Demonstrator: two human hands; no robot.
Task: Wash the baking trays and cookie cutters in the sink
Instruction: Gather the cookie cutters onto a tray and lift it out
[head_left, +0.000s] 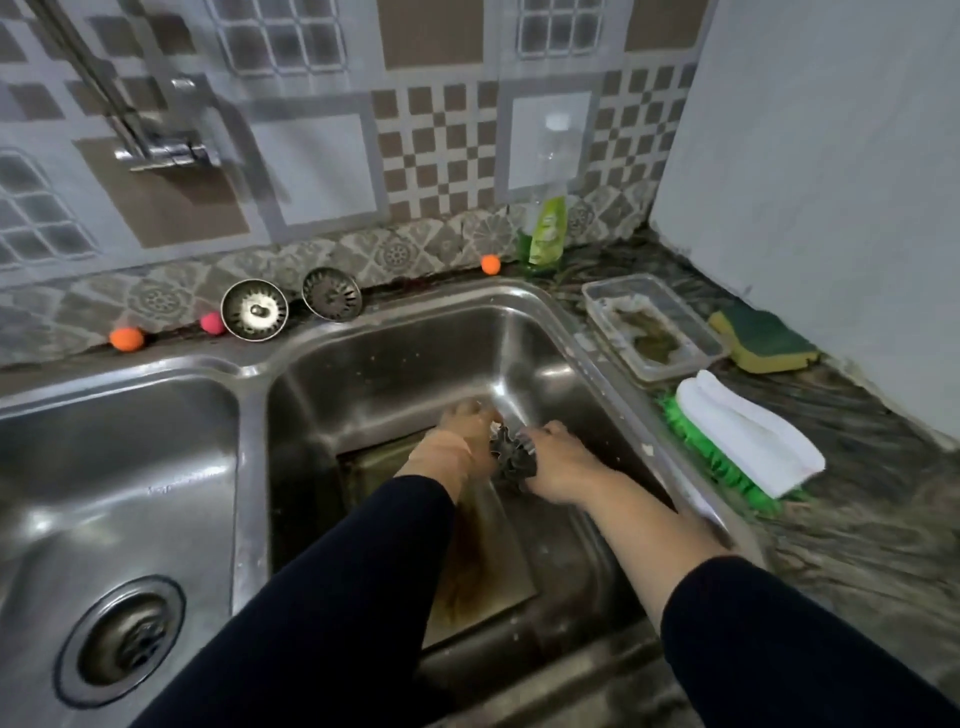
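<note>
The fluted metal cookie cutter (511, 456) is sitting low in the right basin of the sink (395, 332), directly between the 2 hands. The right hand (558, 465) is curling around it from the right; the left hand (457, 441) is meeting its left edge, though blur is hiding those fingers' grip. A stained baking tray (483, 561) is lying beneath, its long axis running toward the person.

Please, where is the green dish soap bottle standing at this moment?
In the head view, the dish soap bottle stands upright on the counter behind the right sink basin, against the tiled wall, just right of a small orange ball.
</note>
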